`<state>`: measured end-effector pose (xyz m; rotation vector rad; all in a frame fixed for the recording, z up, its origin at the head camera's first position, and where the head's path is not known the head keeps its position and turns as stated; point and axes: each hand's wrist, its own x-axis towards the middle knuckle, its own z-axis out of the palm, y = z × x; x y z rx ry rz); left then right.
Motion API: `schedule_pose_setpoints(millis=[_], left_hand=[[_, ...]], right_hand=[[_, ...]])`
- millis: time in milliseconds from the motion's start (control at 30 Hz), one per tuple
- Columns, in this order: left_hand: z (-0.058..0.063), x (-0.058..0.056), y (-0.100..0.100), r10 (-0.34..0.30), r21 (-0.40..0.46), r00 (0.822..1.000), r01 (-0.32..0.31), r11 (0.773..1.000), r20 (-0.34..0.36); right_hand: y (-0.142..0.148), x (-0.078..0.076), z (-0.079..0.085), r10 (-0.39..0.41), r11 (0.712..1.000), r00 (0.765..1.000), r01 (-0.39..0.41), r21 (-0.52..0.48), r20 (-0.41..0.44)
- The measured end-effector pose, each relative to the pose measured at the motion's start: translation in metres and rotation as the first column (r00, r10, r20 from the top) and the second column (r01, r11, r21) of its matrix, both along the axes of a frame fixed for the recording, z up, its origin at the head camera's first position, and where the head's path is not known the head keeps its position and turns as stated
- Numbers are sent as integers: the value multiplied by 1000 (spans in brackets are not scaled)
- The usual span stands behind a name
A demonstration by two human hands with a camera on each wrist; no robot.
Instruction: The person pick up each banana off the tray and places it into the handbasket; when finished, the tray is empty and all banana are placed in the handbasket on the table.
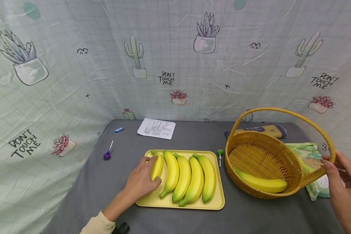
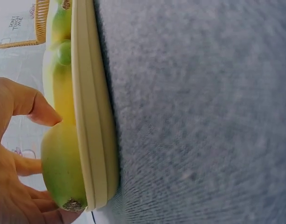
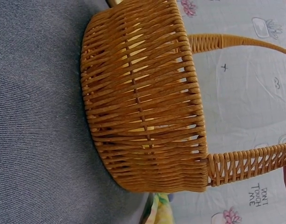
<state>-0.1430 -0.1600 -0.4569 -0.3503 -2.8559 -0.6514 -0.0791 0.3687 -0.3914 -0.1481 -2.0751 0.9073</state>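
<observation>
My left hand (image 1: 143, 178) grips the leftmost banana (image 1: 157, 166) on a yellow tray (image 1: 142, 202), thumb on its right side and fingers on its left. In the left wrist view that banana (image 2: 63, 163) lies at the tray's rim. Several more yellow-green bananas (image 1: 195, 182) lie side by side across the tray. To the right, a wicker basket (image 1: 251, 152) stands with its mouth tipped toward me and one banana (image 1: 261, 182) inside. My right hand (image 1: 346, 185) holds the basket's handle (image 1: 329, 146) low on its right side.
Behind the basket lie a dark-and-yellow packet (image 1: 270, 130) and a green-white bag (image 1: 317, 185). A green lollipop (image 1: 220, 152) sits between tray and basket. Farther left are a purple lollipop (image 1: 107, 155), a small blue wrapper (image 1: 119, 129) and a white printed packet (image 1: 157, 128).
</observation>
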Motion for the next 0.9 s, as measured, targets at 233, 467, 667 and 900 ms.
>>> schedule_pose_setpoints(millis=[233, 467, 667, 900], left_hand=[[-1, 0, 3, 8, -32, 1000, -9, 999, -17], [-3, 2, 2, 9, -30, 999, -11, 999, -44], [-1, 2, 1, 13, -18, 998, -14, 1000, -59], [3, 2, 0, 31, -17, 995, -33, 999, -92]], right_hand=[[0, 0, 0, 13, 1000, 1000, -13, -3, -12], [-1, 1, 1, 12, 1000, 1000, -12, 1, -15], [-1, 0, 2, 10, 1000, 1000, -9, 3, -18], [-2, 0, 2, 0, 1000, 1000, 0, 1, -11]])
